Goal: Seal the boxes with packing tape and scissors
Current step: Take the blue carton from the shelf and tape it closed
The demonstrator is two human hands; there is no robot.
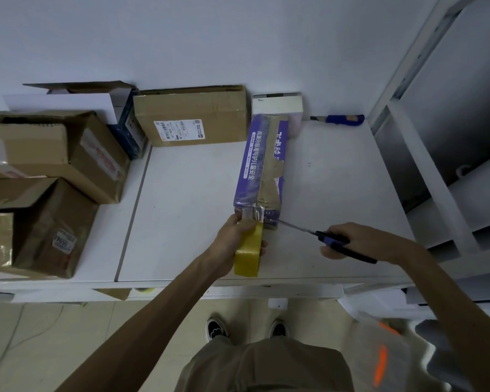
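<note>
Yellow tape roll (248,251) is gripped in the left hand (232,241), fingers curled round it, right at the near end of the purple box (262,168). A strip of clear tape (254,215) runs from the roll up onto that near end. The right hand (354,241) is wrapped round the handles of the scissors (327,238). The blades point left, tips at the tape by the box's near right corner; whether they are parted, I can't tell. The purple box lies lengthwise, near to far, mid white tabletop (187,210). Brown cardboard boxes (54,171) are stacked on the left, and a labelled carton (193,117) stands at the far wall. A white box (277,104) sits beside it, and a blue utility knife (341,119) lies far right.
</note>
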